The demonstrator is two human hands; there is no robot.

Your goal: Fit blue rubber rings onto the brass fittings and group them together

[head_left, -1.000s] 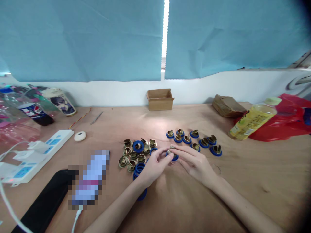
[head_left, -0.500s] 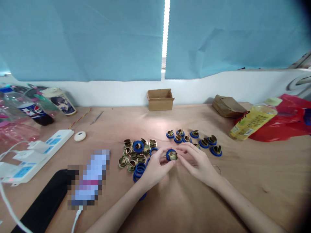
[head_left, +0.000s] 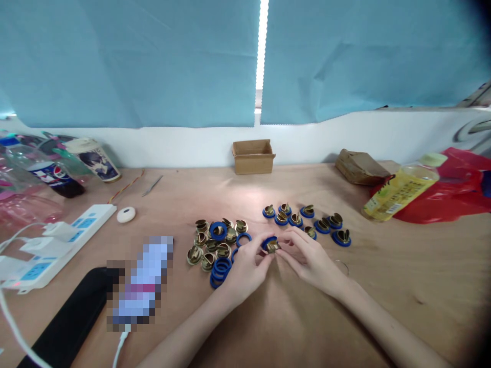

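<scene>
- Blue sheets (head_left: 134,66) hang across the back, a bright gap between them.
- Below, the table (head_left: 383,286) spreads out under my forearms.
- At far right lies a red bag (head_left: 456,204), with a yellow bottle (head_left: 401,191) leaning on it.
- At left are a white power strip (head_left: 102,212) with plugs in it, a black case (head_left: 69,317) and, beside that, a phone (head_left: 143,281), its screen pixelated.
- My left hand (head_left: 249,260) grasps a brass piece (head_left: 271,246) between thumb and fingers; a blue ring shows around its upper edge, and it sits tilted in front of me, between both hands.
- My right hand (head_left: 307,253) is curved at the piece's other side, thumb tip by its metal flap; I cannot tell whether it pinches.
- Toward the back stand an open box (head_left: 253,164), a tilted cup (head_left: 97,161) at left, and a brown packet (head_left: 360,167) at right.
- Beyond my right hand sit nine ringed pieces (head_left: 295,220), each with a blue base.
- Beyond my left hand are bare pieces (head_left: 209,245), close together.
- Loose blue rings (head_left: 221,265) lie beside them, some overlapping near my left wrist; one rests on top of the bare pieces.
</scene>
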